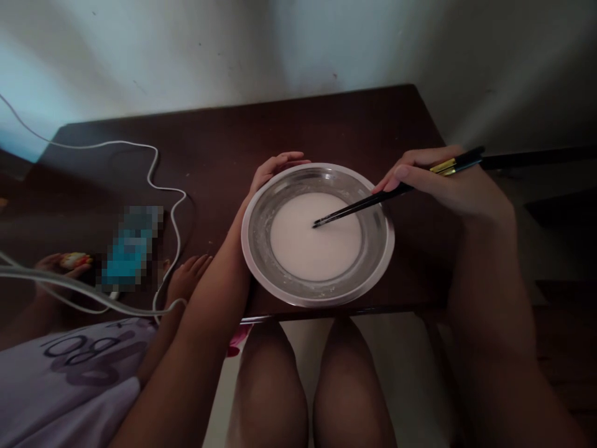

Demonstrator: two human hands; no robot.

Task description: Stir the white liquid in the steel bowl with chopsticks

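A round metal bowl (259,270) stands near the front edge of the dark table. Inside it lies a smooth, milky white liquid (312,255), with white smears on the wall above. My right hand (433,174) is closed around a pair of black chopsticks (368,202) with gold bands near the top. Their tips dip into the middle of the liquid, and the shafts slant up to the right over the rim. My left hand (275,168) curves round the far left side of the bowl, against its outside; the bowl hides part of the fingers.
On the left, another person in a pale printed shirt (79,367) rests a hand (189,277) on the table and holds a small red-and-yellow thing (77,260). A phone (133,246) with a white cable (175,211) lies there. A wall (224,56) borders the table's far side.
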